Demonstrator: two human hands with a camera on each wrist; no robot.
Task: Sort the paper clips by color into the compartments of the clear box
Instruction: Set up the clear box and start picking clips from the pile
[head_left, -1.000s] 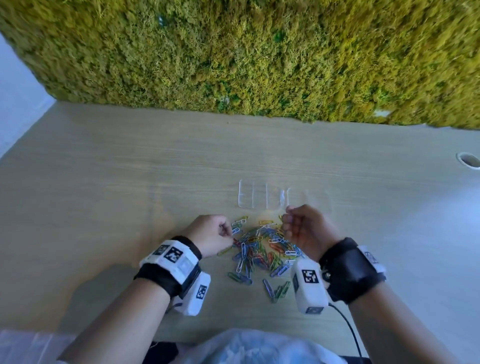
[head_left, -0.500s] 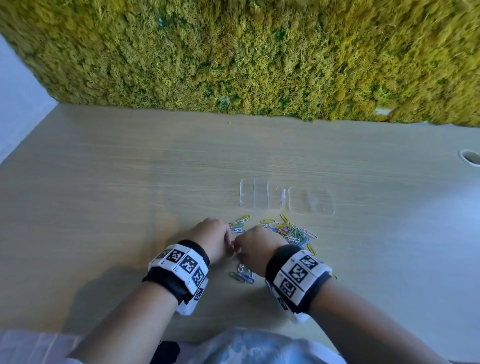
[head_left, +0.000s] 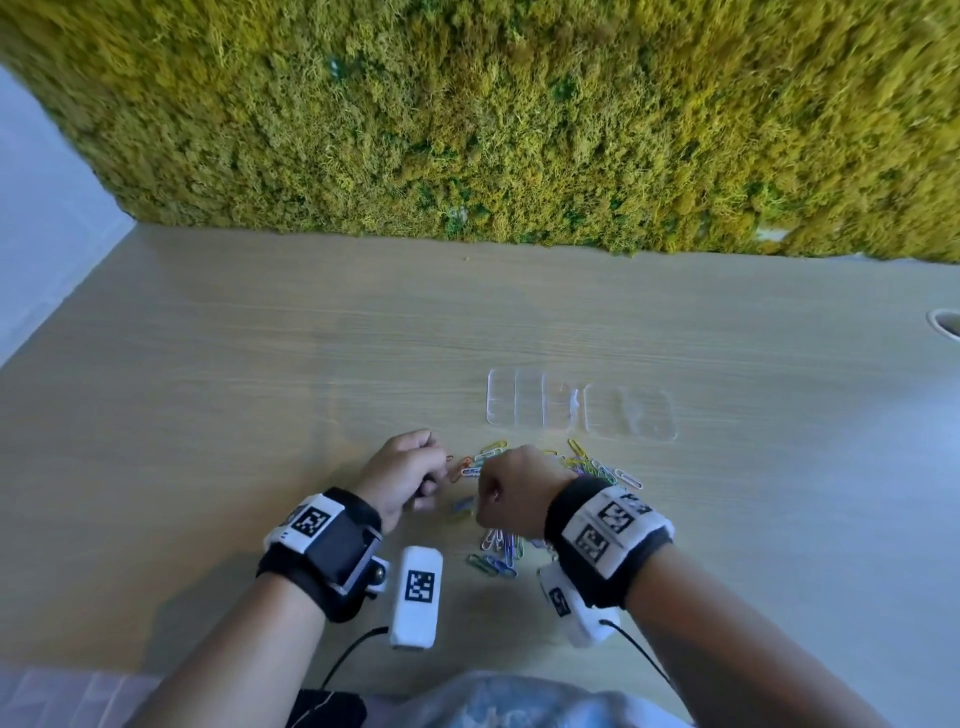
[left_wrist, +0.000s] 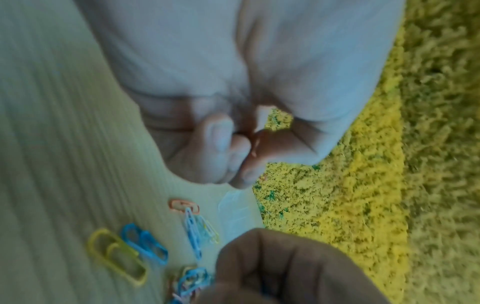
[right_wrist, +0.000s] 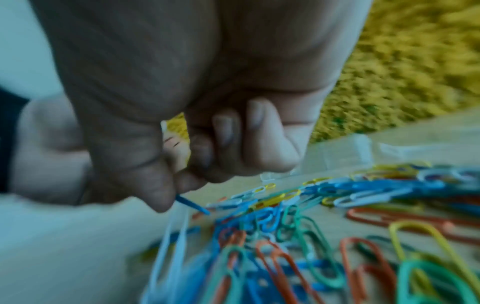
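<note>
A: What do the hands hold?
B: The left hand (head_left: 402, 475) is curled, its fingers (left_wrist: 221, 144) pinching an orange clip (left_wrist: 255, 144). The right hand (head_left: 511, 488) is curled too, pinching a blue clip (right_wrist: 193, 204) above the pile of paper clips (head_left: 524, 499) on the counter (head_left: 260, 364).
A: And the clear box (head_left: 579, 404)?
B: It lies just beyond the pile, farther from the person; whether any clips are inside cannot be told.

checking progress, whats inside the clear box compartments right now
The head view shows only the table's wood grain through the clear box; no clips appear in its compartments. All visible paper clips lie loose on the table in front of it. Both wrist views are too blurred to confirm.
</note>
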